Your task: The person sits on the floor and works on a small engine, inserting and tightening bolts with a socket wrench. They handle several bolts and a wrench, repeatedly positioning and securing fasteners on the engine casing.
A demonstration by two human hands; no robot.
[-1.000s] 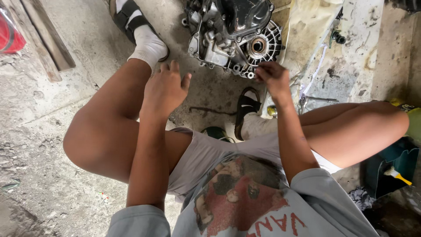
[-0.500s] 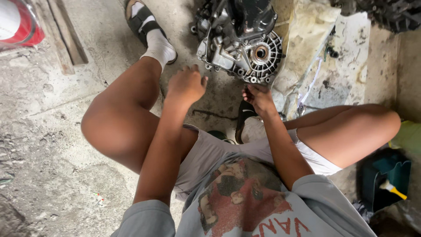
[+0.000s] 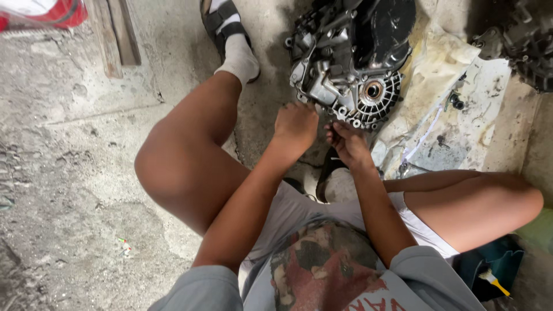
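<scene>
Concrete floor (image 3: 69, 173), grey and gritty, fills the left half of the view, with two wooden slats (image 3: 118, 34) lying side by side near the top and one red container (image 3: 40, 12) cut off by the top-left corner; what it holds cannot be told. One metal gearbox housing (image 3: 351, 63), dark above and bare aluminium below, lies on the floor at top centre, its round ribbed bearing seat (image 3: 373, 92) facing the camera. Right of it a stained pale sheet (image 3: 461, 109) is spread out, a few small dark bolts (image 3: 456, 101) lying loose on it. A second dark machine part (image 3: 527, 49) shows in the top-right corner. At the lower right a dark teal bag (image 3: 489, 265) gapes, a yellow-tipped tool (image 3: 494, 281) poking from it. The person squats, one sandalled, white-socked foot (image 3: 230, 40) beside the housing. Left hand (image 3: 295, 124) rests at the housing's lower rim, fingers curled down against it; whether it grips anything cannot be told. Right hand (image 3: 347, 141), just beside it, touches the same rim with fingertips bunched together.
</scene>
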